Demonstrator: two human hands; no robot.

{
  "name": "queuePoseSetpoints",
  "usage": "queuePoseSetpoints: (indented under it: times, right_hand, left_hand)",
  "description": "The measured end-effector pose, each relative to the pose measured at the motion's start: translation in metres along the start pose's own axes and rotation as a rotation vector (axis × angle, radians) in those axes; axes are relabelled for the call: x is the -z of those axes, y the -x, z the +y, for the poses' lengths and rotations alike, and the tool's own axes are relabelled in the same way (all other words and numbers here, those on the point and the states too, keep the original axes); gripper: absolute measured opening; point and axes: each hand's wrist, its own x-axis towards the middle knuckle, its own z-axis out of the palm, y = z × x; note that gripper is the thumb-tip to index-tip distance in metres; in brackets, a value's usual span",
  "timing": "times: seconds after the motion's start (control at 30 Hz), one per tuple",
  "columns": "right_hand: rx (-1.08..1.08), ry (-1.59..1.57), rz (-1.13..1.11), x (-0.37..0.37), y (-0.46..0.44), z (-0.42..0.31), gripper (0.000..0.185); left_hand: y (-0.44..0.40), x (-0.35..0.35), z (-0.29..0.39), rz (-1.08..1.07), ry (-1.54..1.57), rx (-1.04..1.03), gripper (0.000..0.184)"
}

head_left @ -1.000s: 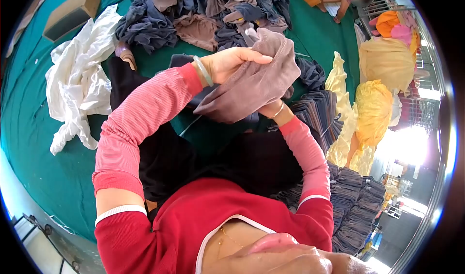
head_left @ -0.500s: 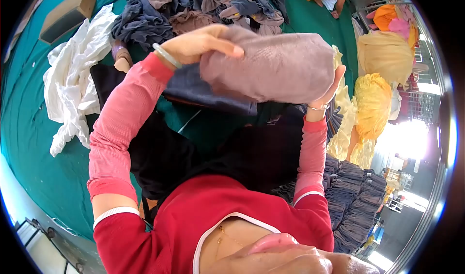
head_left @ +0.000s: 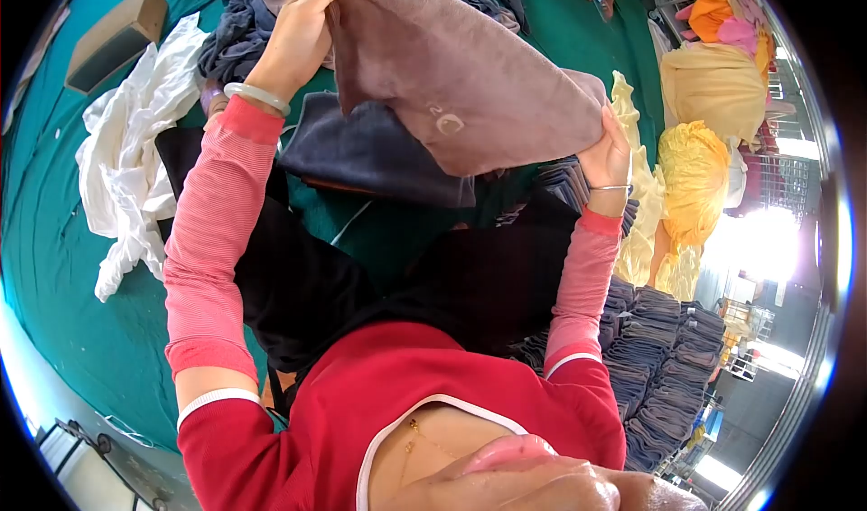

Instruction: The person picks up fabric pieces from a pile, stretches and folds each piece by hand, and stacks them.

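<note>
A mauve-brown towel [head_left: 470,69] with a soft nap and a small pale ring-shaped mark is stretched between my two hands. My left hand [head_left: 312,23], a bangle on its wrist, pinches the upper left corner. At the lower right end, my right hand [head_left: 607,154] grips the towel's edge between thumb and fingers. The cloth hangs slack in a point between them. Below it lies a dark blue-grey folded cloth [head_left: 370,154], partly covered by the towel.
Loose dark and brown cloths [head_left: 239,32] are heaped ahead. White fabric [head_left: 135,150] and a cardboard box [head_left: 117,37] lie to the left on the green sheet [head_left: 54,204]. Dark folded stacks [head_left: 664,366] and yellow bundles [head_left: 695,181] stand at the right.
The towel has gone from a folded, bunched shape to being spread out, showing its mark. My left hand has moved up and left; my right hand has dropped slightly.
</note>
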Motion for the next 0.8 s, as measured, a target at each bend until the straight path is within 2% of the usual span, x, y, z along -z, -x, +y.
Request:
queuePoseSetpoints:
  times: [0.03,0.13,0.23,0.33,0.37,0.47,0.6,0.63,0.73,0.8]
  right_hand:
    - [0.024,-0.006,0.011,0.001,0.000,0.001,0.041]
    - [0.094,-0.013,0.043,0.001,0.001,0.001,0.044]
    - [0.162,0.015,0.071,-0.002,0.004,-0.004,0.045]
    - [0.237,0.059,0.031,-0.009,0.006,-0.006,0.046]
    - [0.267,0.107,0.060,-0.006,0.006,-0.007,0.046]
    - [0.360,0.206,0.113,0.002,0.006,-0.009,0.045]
    - [0.535,0.326,0.130,-0.024,0.011,-0.014,0.044]
    - [0.592,0.399,0.146,-0.021,0.009,-0.013,0.043]
    - [0.722,0.686,0.210,0.001,-0.009,-0.006,0.049]
    - [0.750,0.736,0.228,0.005,-0.019,-0.002,0.052]
  left_hand:
    - [-0.003,0.003,-0.002,-0.088,0.263,0.114,0.027]
    - [-0.005,0.005,-0.008,-0.063,1.374,0.627,0.026]
    - [-0.003,0.004,0.011,-0.019,0.018,-0.062,0.025]
    - [-0.023,0.005,0.044,0.173,1.063,0.647,0.027]
    - [-0.024,0.006,0.044,0.200,0.971,0.609,0.036]
    - [-0.028,0.013,0.053,0.185,0.809,0.444,0.040]
    - [-0.030,0.023,0.058,0.078,0.788,0.418,0.040]
    - [-0.033,0.022,0.059,0.096,0.600,0.325,0.040]
    - [-0.038,0.018,0.038,0.082,0.269,0.269,0.042]
    - [-0.042,0.013,0.017,0.112,0.264,0.239,0.044]
